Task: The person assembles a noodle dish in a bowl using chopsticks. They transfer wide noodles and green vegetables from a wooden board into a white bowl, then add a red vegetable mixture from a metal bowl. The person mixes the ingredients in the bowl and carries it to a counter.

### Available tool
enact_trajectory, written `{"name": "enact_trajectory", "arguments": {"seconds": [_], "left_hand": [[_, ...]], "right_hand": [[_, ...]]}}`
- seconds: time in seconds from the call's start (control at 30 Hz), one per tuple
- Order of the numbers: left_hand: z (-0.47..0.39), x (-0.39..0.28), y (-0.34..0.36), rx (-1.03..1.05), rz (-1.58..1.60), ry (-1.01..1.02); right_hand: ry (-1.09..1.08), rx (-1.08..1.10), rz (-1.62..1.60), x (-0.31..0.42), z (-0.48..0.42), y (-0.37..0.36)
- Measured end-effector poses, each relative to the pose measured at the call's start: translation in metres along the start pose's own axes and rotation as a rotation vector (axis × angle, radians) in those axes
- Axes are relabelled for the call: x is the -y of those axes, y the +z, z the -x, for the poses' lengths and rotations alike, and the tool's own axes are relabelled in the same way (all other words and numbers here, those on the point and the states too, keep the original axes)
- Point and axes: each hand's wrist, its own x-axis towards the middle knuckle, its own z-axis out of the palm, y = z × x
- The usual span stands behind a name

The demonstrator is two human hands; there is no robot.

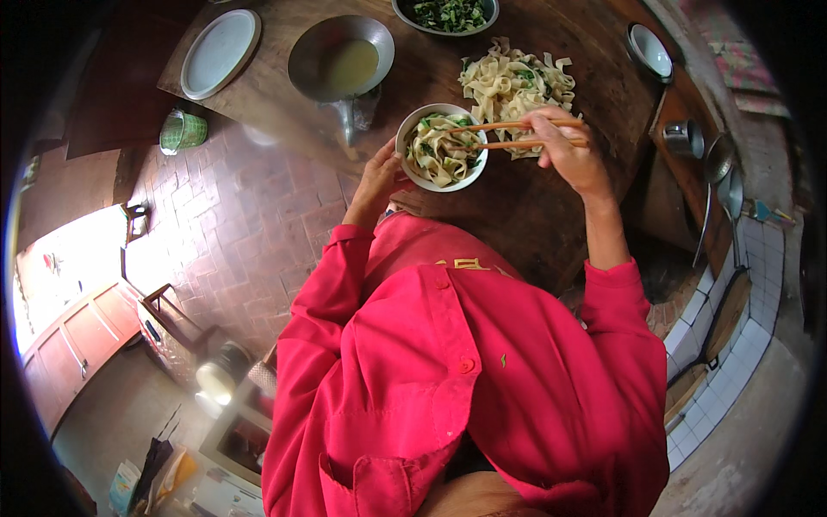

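Note:
My left hand [382, 179] grips the side of a white bowl [446, 188] at the near edge of a wooden table. Wide flat noodles [440, 155] mixed with chopped greens fill the bowl. With my right hand [565, 150] I hold a pair of wooden chopsticks [501, 145], slightly spread, their tips in the bowl's noodles. Just beyond the bowl and partly behind my right hand, a pile of wide noodles [517, 77] with some greens lies on the table top. Part of that pile is hidden by my fingers.
On the wooden table [426, 71] stand a metal pan [302, 61] with yellowish liquid, a metal bowl of chopped greens [449, 16] and a round pale lid or tray [221, 53]. At the right are small bowls [651, 52], a metal mug [683, 139] and a slotted ladle [718, 160].

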Motion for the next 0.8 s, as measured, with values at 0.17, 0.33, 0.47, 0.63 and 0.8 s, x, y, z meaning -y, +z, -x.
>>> {"name": "enact_trajectory", "arguments": {"seconds": [0.17,0.33,0.47,0.63,0.8], "left_hand": [[-0.002,0.002,-0.003,0.012,-0.015,-0.029],[0.005,-0.005,0.007,-0.033,-0.054,-0.008],[0.006,-0.007,0.009,-0.057,-0.059,-0.019],[0.006,-0.006,0.009,-0.051,-0.032,-0.027],[0.002,-0.001,-0.001,0.004,-0.039,-0.045]], "right_hand": [[0.035,-0.048,0.013,-0.05,0.009,-0.009],[0.261,-0.203,-0.473,-0.12,-0.002,0.016],[0.355,-0.245,-0.614,-0.141,-0.003,0.016],[0.385,-0.285,-0.747,-0.162,0.0,0.011],[0.381,-0.313,-0.879,-0.176,0.003,0.01]]}}
